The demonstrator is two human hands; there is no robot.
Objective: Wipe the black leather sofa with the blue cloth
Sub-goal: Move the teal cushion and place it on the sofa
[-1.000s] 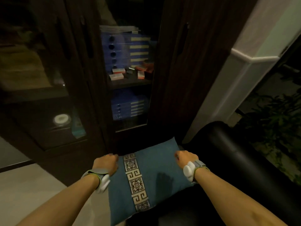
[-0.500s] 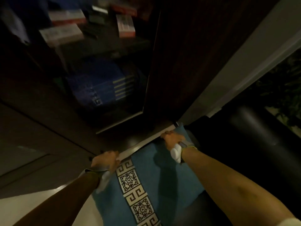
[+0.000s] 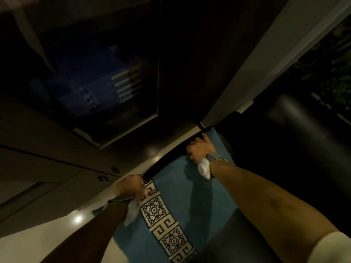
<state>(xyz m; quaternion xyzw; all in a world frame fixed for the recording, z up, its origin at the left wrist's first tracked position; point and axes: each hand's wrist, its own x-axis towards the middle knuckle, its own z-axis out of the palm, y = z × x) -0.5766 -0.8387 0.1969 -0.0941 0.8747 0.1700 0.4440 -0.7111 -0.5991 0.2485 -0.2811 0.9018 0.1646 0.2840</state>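
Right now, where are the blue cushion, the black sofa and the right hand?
blue cushion [image 3: 191, 202], head view, plain blue face.
black sofa [image 3: 284, 149], head view, dark leather armrest.
right hand [image 3: 201, 149], head view, back of hand.

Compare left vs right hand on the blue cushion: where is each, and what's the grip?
The left hand holds the blue cushion's near-left corner, beside the patterned band; the right hand holds the far-right corner, higher in frame, next to the black sofa. The left hand is blurred; the right hand's curled fingers show clearly. Both grip the top edge, and both wrists carry white devices.
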